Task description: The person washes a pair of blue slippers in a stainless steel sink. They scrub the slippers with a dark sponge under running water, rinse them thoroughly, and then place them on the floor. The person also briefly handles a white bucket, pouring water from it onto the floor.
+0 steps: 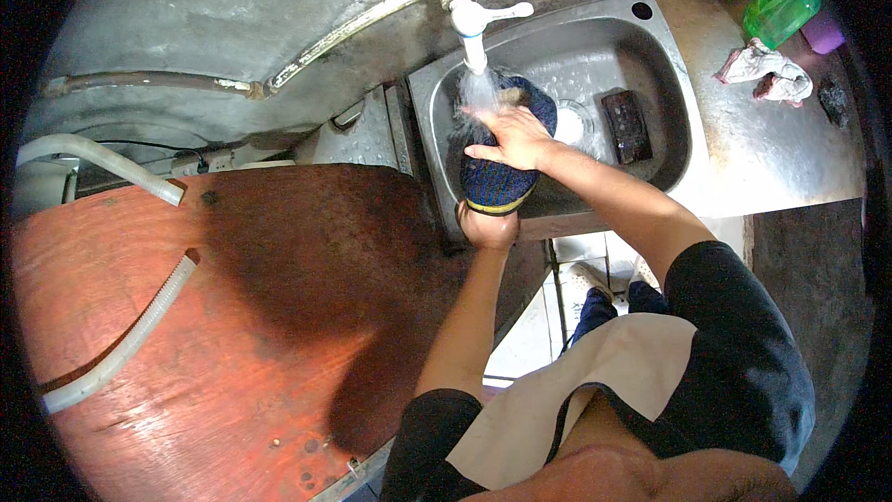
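Under the white plastic tap (pixel 474 31), a dark blue knitted item (pixel 498 181) with a yellow-edged rim lies over the left part of the steel sink (pixel 669 77). Running water hits it and the fingertips of my right hand (pixel 516 136), which rests flat on its upper side, thumb apart. My left hand (pixel 488 225) is at the item's near, yellow-edged end; its fingers are hidden inside or beneath the knit. A dark rectangular block (pixel 626 127) lies in the sink, right of the white round piece at the drain (pixel 569 124).
On the steel counter (pixel 759 153) at right are a green plastic bottle (pixel 782 3), a purple object (pixel 822 33), a crumpled cloth (pixel 773 73) and a dark scouring pad (pixel 833 103). A reddish wooden board (pixel 279 307) lies left, with pale hoses (pixel 132 335). An old pipe (pixel 348 31) runs along the wall.
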A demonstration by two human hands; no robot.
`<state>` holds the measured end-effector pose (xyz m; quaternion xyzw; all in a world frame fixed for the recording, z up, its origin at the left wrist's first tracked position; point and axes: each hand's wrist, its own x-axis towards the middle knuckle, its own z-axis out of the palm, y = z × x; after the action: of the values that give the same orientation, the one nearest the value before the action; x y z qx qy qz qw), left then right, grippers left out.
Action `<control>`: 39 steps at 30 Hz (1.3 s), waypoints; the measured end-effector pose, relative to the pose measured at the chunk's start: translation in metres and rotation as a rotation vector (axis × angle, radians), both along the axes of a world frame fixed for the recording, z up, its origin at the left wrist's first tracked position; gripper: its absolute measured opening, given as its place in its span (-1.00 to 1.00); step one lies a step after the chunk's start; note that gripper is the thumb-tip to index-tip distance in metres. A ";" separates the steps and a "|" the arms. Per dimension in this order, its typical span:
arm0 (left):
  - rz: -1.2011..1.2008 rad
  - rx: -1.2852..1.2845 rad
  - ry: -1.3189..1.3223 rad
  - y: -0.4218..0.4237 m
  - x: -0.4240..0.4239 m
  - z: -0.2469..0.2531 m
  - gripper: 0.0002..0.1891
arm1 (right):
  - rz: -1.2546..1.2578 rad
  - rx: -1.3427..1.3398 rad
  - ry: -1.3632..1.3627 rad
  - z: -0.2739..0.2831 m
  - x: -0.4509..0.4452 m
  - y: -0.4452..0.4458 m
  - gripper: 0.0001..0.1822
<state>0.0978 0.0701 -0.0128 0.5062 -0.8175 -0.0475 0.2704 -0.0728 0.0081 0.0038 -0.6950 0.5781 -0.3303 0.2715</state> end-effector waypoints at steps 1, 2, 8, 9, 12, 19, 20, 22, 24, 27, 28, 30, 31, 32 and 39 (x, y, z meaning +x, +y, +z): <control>0.004 0.008 -0.034 0.000 0.001 0.002 -0.65 | -0.015 0.041 -0.029 -0.002 0.000 -0.005 -0.29; -0.003 0.010 -0.032 -0.002 0.001 0.003 -0.66 | -0.029 0.083 -0.059 -0.005 0.000 -0.009 -0.31; -0.003 -0.013 -0.110 -0.002 0.004 -0.002 -0.66 | -0.057 0.256 -0.066 -0.012 0.003 -0.034 -0.42; 0.025 -0.014 -0.136 -0.002 0.003 -0.003 -0.64 | -0.082 0.290 -0.031 -0.007 0.005 -0.035 -0.41; 0.018 -0.052 -0.051 -0.002 0.000 -0.001 -0.68 | -0.097 0.299 0.014 0.005 0.012 -0.026 -0.39; 0.138 0.142 -0.041 -0.002 0.006 -0.011 -0.66 | -0.004 0.040 0.009 0.011 0.017 0.066 -0.30; 0.125 0.158 -0.018 -0.003 0.011 -0.013 -0.66 | 0.045 0.047 -0.014 0.016 0.017 0.080 -0.24; 0.082 0.136 -0.031 -0.005 0.010 -0.009 -0.66 | -0.006 -0.009 -0.056 0.010 0.008 0.100 -0.13; 0.059 0.085 -0.044 -0.003 0.005 -0.002 -0.66 | -0.221 0.051 -0.127 0.005 0.004 0.107 -0.06; 0.079 0.085 -0.119 -0.003 0.002 0.003 -0.70 | -0.641 0.324 -0.596 -0.015 -0.003 0.088 -0.08; 0.071 0.101 -0.141 -0.004 -0.001 0.008 -0.70 | -0.590 0.634 -0.680 -0.027 -0.010 0.082 -0.07; 0.079 0.089 -0.128 -0.002 -0.003 0.012 -0.70 | -0.340 0.866 -1.129 -0.031 -0.001 0.078 -0.08; 0.094 0.061 -0.092 0.001 -0.002 0.012 -0.72 | -0.239 0.932 -1.143 -0.023 0.003 0.077 -0.13; 0.109 0.033 -0.057 0.002 0.001 0.013 -0.73 | -0.259 0.931 -1.091 -0.016 0.005 0.073 -0.21; 0.027 -0.021 -0.106 -0.001 0.000 0.005 -0.83 | -0.373 0.748 -1.507 -0.041 0.004 0.077 -0.49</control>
<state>0.0977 0.0691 -0.0074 0.5161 -0.8243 -0.0086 0.2326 -0.0692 0.0847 -0.0374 -0.0491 0.4192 -0.5307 0.7350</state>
